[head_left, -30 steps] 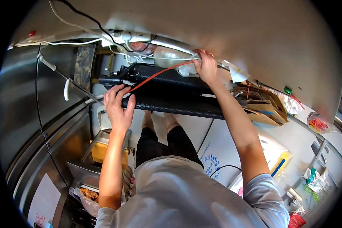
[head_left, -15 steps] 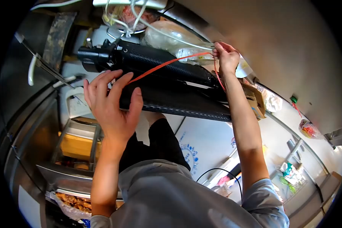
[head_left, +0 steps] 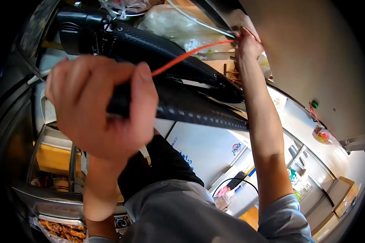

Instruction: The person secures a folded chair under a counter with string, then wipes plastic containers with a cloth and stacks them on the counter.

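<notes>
Left grip (head_left: 103,107), large in foreground, curls with thumb and fingers clamped on an orange strip (head_left: 190,53). Strip arcs across a black textured panel (head_left: 144,45) to the right grip (head_left: 241,39), fingertips pinched on it where a white cable (head_left: 198,22) meets them.

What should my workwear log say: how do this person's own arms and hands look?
The left hand and right hand are ungloved, the left blurred. No watch or bracelet shows. The right sleeve is short and grey, the forearms bare.
</notes>
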A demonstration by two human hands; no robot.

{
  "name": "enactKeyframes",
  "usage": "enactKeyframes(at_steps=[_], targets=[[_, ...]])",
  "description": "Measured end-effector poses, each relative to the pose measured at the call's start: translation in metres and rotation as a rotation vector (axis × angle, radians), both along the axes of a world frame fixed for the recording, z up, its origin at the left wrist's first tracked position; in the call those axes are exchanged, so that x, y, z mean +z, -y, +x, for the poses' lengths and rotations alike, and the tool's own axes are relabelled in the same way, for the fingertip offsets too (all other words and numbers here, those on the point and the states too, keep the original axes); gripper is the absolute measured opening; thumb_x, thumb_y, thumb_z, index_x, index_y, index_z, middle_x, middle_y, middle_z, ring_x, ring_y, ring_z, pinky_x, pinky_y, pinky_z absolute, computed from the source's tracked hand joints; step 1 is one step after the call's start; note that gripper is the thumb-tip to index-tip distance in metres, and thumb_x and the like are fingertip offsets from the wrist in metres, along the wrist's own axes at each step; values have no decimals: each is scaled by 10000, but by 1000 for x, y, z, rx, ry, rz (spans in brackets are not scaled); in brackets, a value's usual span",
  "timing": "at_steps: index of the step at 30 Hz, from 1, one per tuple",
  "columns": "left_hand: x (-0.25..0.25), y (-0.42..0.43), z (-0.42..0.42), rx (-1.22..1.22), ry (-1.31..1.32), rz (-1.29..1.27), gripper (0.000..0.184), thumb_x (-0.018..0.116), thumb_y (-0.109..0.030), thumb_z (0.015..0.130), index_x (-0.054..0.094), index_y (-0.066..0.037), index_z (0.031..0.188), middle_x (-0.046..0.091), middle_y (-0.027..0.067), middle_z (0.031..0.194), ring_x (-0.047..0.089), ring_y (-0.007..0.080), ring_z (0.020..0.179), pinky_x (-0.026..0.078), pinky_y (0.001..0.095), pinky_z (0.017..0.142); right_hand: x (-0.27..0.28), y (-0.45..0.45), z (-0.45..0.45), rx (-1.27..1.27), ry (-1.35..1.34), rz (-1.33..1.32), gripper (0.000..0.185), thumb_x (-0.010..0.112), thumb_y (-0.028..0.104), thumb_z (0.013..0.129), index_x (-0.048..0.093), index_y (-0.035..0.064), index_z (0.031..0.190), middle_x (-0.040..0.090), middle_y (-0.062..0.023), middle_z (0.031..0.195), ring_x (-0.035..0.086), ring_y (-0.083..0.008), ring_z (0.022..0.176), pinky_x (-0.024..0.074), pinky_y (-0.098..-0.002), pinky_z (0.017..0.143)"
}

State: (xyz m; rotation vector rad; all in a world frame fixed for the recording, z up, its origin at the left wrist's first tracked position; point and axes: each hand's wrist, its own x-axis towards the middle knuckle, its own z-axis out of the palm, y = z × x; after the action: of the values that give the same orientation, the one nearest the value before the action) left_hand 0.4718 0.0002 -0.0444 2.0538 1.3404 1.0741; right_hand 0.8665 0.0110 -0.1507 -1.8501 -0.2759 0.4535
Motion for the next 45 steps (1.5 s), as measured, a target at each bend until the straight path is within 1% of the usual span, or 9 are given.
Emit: enactKeyframes(at_steps=[6,9,13,22,28,34,38,42,45], targets=[[-3,-7,14,-12,46,89,106,702,-31,904,656,-47,810,648,34,784,581,176,781,398,311,783,4,-18,-26,-73,91,12,54,722,-30,848,720,-32,901,731,-127,822,685,-227,633,578,-319,575],[-2,-3,11,-5,35,108,91,705,-26,907,667,-44,826,650,40,788,580,180,779,400,315,785,-7,-16,-24,56,480,-181,81,683,-41,857,693,-27,936,739,-104,865,701,-242,796,550,-373,805],[-5,-5,12,-5,71,135,115,737,-43,864,654,-75,792,634,21,753,556,185,731,390,318,754,-14,-19,-21,87,785,-362,146,686,-22,811,687,-11,956,736,-152,923,704,-297,886,538,-393,856],[2,-1,10,19,71,94,159,775,-38,791,639,-108,748,616,-4,708,555,196,698,386,322,749,-21,-37,-24,-139,506,-142,226,677,-52,811,667,-9,1033,745,-150,975,710,-282,908,539,-392,854],[18,9,-13,-49,-3,14,113,765,-39,754,693,-92,823,638,12,743,588,235,738,397,363,795,-12,-15,-21,60,626,-241,227,727,15,840,703,-18,1064,749,-171,1023,719,-300,934,535,-399,873],[45,-11,-21,-292,-179,-294,163,735,-68,769,712,-42,928,648,63,743,602,271,779,419,359,783,4,-5,-28,135,705,-350,127,728,68,842,745,-9,941,756,-172,914,720,-341,891,533,-423,863],[58,-46,-10,-595,-166,-549,335,687,14,809,670,6,1143,646,144,953,598,294,857,461,354,798,-10,0,-13,184,881,-339,131,708,93,839,745,-11,910,744,-205,882,705,-393,858,533,-456,836],[27,-70,48,-989,-230,-385,379,686,-67,894,622,-10,1263,650,164,1108,629,304,1025,501,407,881,-15,8,-5,238,1003,-286,133,697,110,846,745,-4,895,741,-207,882,693,-420,828,533,-467,822],[-49,-66,137,-931,-159,-10,302,654,-137,940,633,-29,1221,659,162,1144,641,307,1074,514,427,914,-8,7,-3,359,1013,-155,133,684,140,860,752,28,879,747,-174,863,697,-400,812,536,-471,809]])
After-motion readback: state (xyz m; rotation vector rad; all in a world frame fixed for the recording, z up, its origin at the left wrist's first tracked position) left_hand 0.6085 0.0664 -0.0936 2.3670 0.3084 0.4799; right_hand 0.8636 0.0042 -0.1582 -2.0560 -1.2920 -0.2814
